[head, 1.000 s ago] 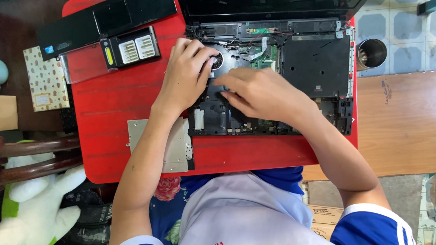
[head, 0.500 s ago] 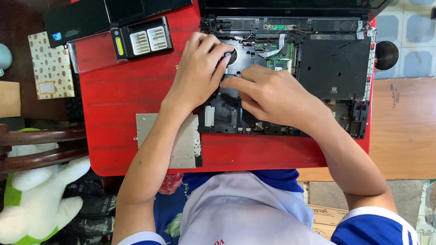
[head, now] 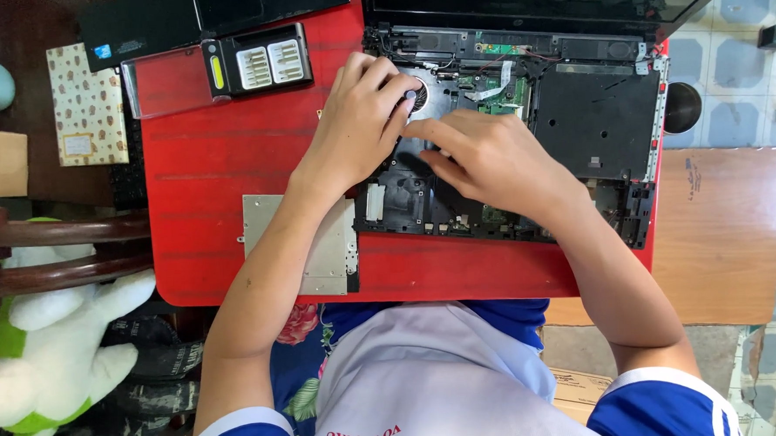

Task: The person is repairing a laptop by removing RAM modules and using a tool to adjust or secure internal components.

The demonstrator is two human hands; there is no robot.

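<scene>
Hands over opened laptop (head: 523,125) on red table (head: 229,164) | my left hand (head: 358,128) curled, fingertips pinching a small dark screwdriver (head: 410,95) at the fan | my right hand (head: 490,157) loosely bent, fingers pressing the board just beside it | bit case (head: 255,67) lies well left.

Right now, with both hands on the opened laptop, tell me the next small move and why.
Probably lift the left hand a little off the fan: its fingers cover it, and the right hand meets them there, hiding the work. The bit case lies open close by.
</scene>
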